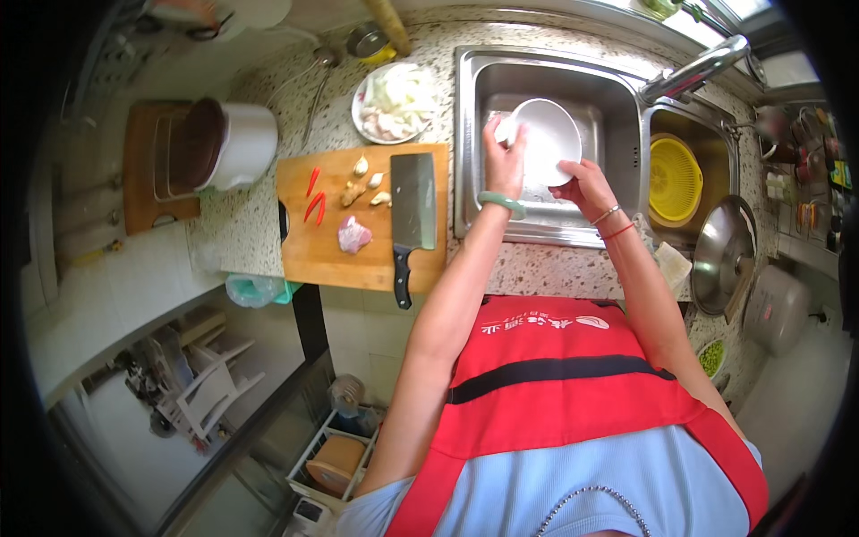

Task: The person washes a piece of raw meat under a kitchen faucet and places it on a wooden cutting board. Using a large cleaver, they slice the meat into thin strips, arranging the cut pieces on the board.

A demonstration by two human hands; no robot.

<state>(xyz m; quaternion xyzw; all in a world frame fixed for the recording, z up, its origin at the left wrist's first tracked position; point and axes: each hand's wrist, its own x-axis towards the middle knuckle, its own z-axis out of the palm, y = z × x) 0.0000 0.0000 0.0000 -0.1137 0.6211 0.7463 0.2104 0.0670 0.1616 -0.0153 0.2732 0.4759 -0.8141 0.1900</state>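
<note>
Over the left basin of the steel sink (617, 210), a white bowl (553, 134) is held tilted between my hands. My left hand (504, 163) grips it at the left, fingers closed at its side; a green bangle circles that wrist. At the lower right edge, my right hand (588, 188) holds the bowl, thumb on the rim and fingers curled beneath. Left of the sink lies a wooden cutting board (313, 255) bearing a cleaver (412, 210), red chilies (314, 206), garlic (361, 166), ginger (352, 192) and a piece of raw meat (354, 234).
A plate of pale cut vegetables (398, 100) stands behind the board. The faucet (698, 70) arches between both basins; a yellow colander (674, 179) sits in the right one. A metal lid (723, 255) leans at the right. A white rice cooker (242, 143) occupies the far left counter.
</note>
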